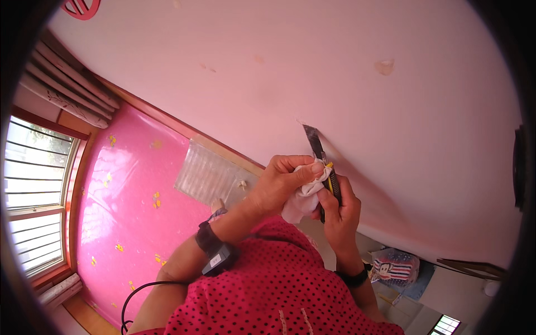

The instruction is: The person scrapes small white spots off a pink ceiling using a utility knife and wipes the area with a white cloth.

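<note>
My right hand (341,205) grips the handle of a yellow and black snap-off utility knife (333,180), its long blade out and pointing up towards a pale wall (268,96). The blade's tip is near a small rough mark on the wall. My left hand (289,180) pinches a white cloth or tissue (307,194) against the knife near the base of the blade. The cloth hangs down between my two hands, and part of the knife's handle is hidden behind fingers and cloth.
A pink sheet-covered surface (138,201) lies at left, with a clear plastic sheet (209,171) along the wall. A barred window (37,188) and curtains (71,88) are beyond. A plastic-wrapped bundle (395,268) lies at lower right.
</note>
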Demonstrator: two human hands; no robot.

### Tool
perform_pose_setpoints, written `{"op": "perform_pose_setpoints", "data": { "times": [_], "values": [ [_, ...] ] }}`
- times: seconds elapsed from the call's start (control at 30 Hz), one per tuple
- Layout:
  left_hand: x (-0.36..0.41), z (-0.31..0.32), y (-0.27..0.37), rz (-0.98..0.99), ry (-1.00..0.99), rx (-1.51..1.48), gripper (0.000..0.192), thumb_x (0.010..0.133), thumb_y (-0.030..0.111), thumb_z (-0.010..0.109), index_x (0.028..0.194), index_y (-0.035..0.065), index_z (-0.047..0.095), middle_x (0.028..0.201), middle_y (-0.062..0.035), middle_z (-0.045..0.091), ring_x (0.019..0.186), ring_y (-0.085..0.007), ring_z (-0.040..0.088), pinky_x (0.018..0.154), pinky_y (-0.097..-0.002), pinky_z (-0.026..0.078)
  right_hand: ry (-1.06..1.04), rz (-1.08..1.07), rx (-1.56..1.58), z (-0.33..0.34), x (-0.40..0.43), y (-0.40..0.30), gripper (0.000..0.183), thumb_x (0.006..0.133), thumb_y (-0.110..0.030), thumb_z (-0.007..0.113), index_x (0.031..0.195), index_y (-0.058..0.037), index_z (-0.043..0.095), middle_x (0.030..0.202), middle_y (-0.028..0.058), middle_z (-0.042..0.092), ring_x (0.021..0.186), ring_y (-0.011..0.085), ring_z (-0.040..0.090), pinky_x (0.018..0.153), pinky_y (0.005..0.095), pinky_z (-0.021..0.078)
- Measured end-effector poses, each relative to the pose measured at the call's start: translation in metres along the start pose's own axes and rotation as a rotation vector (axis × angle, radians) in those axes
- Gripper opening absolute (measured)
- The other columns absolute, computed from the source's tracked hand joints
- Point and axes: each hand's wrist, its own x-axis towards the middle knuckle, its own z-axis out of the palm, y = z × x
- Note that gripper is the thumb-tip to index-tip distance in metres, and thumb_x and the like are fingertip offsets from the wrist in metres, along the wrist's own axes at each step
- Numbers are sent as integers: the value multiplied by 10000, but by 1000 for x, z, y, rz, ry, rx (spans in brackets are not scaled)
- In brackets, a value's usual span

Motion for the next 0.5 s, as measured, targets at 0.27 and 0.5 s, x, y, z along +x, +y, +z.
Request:
{"op": "perform_pose_setpoints", "data": {
  "times": [0.27, 0.5],
  "values": [
    [1, 1, 3, -4, -3, 7, 252, 956, 241, 579, 939, -1, 647, 821, -57, 662, 714, -109, 627, 625, -260, 529, 5, 35, 15, -2, -2, 0, 218, 934, -159, 577, 1064, 16, 569, 650, 22, 578, 503, 61, 538, 475, 228, 440],
    [4, 1, 5, 27, -33, 46, 223, 955, 203, 577, 955, -4, 659, 837, -52, 666, 721, -96, 617, 633, -251, 518, 32, -9, -10, -5, 0, 4, 210, 920, -135, 584, 1064, 17, 574, 636, 21, 576, 502, 58, 538, 472, 230, 434]
  ]
}}
